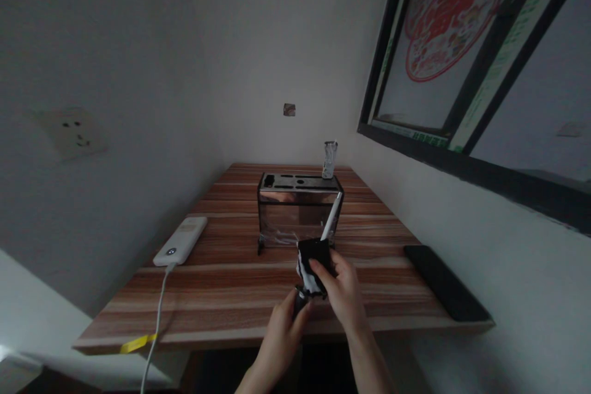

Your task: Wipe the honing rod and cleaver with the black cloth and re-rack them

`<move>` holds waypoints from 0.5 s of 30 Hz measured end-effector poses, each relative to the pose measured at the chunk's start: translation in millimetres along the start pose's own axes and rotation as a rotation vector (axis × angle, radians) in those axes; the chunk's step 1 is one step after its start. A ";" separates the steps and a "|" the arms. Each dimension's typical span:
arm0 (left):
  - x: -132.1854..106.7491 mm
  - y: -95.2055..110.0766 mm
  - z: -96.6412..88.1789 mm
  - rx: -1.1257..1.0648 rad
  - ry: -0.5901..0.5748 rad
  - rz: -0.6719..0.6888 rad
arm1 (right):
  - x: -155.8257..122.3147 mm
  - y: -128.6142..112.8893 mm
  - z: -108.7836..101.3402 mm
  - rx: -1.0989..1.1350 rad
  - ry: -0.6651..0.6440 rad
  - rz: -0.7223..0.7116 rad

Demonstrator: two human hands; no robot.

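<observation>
My right hand (344,292) is closed around a black and white piece (315,251) that looks thin and soft, thumb across its front. Below it my left hand (281,329) grips a short dark handle-like object (300,301), whose upper end meets the lower edge of the black piece. A slim white stick (331,217) slants up from behind the black piece; its lower end is hidden. Just beyond both hands stands a shiny metal rack-like box (298,215) with a slotted top and dark feet. Upright at its right rear is a small silver, crinkled object (329,159).
The wood-grain table (231,295) meets walls at its sides and back. A white power bank (181,241) lies left, its cable (160,308) running over the front edge by yellow tape (137,343). A black phone (446,283) rests at the right edge.
</observation>
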State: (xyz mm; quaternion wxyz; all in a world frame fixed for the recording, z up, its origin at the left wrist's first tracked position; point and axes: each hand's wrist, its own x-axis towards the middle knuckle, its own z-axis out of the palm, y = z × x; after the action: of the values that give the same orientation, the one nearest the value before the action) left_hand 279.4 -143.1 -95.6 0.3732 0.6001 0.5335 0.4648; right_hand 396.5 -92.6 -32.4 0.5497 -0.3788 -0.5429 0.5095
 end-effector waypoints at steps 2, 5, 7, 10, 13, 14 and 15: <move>-0.3 0.3 0.1 0.011 0.022 -0.002 | 6.3 -2.6 -2.3 -0.014 0.018 -0.016; -0.2 1.0 -0.4 0.003 0.011 0.005 | 16.9 -6.4 -6.6 -0.040 0.039 -0.055; -0.1 1.1 -0.9 0.000 0.001 0.003 | 24.5 -10.0 -9.3 -0.027 0.047 -0.081; -0.1 -0.1 -1.6 0.023 0.007 -0.005 | 36.0 -18.1 -12.8 0.027 0.053 -0.108; 0.4 -2.0 -2.2 0.038 -0.007 -0.010 | 46.3 -27.3 -16.7 0.041 0.064 -0.144; 0.6 -2.3 -2.5 0.035 -0.012 -0.009 | 49.1 -30.1 -18.2 0.031 0.067 -0.160; 0.8 -2.4 -2.7 0.029 -0.018 -0.008 | 51.5 -32.5 -19.8 0.015 0.071 -0.177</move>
State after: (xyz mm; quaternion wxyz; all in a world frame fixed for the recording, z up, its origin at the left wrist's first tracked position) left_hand 276.1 -142.1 -97.0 0.3712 0.6072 0.5393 0.4501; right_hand 415.2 -46.1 7.5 0.6144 -0.3430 -0.5506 0.4490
